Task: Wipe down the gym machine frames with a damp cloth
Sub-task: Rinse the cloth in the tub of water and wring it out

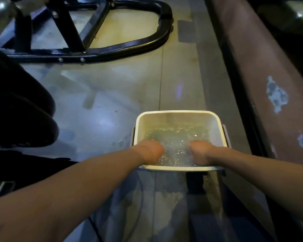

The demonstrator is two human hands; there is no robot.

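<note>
Two bare forearms reach into a white tub (179,113) of churning water, left hand (151,151) and right hand (198,151) apart, fingers submerged, grip unclear; any soft, dripping cloth hidden underwater, black machine frame (129,45) far left.

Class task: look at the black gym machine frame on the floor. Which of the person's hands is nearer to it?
Left. The left hand is in the tub's water on the side toward the black frame; the right hand is in the same water, on the far side.
</note>
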